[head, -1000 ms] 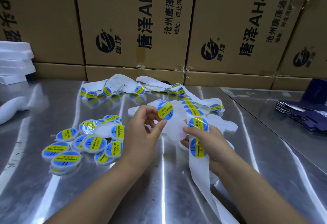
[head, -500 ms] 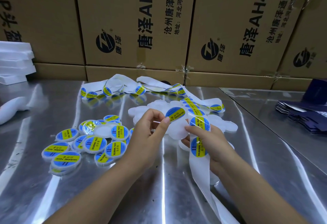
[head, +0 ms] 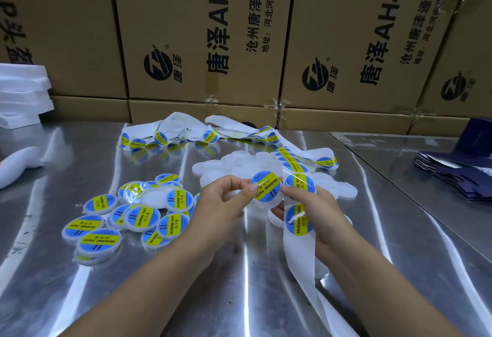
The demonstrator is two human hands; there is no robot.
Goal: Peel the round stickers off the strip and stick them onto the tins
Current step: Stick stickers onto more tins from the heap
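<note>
Centre of frame, above the steel table (head: 239,296). Left hand (head: 221,205) pinches a white tin (head: 270,203), thumb clamped on the left edge of the round sticker (head: 266,186) lying on its face. Right hand (head: 316,211), just beside it, grips the strip (head: 299,262), which drapes over the fingers and trails to the lower centre, two stickers showing. Labelled tins (head: 141,217) heaped centre left; bare tins (head: 234,162) behind the hands. Cardboard boxes (head: 202,30) across the top.
</note>
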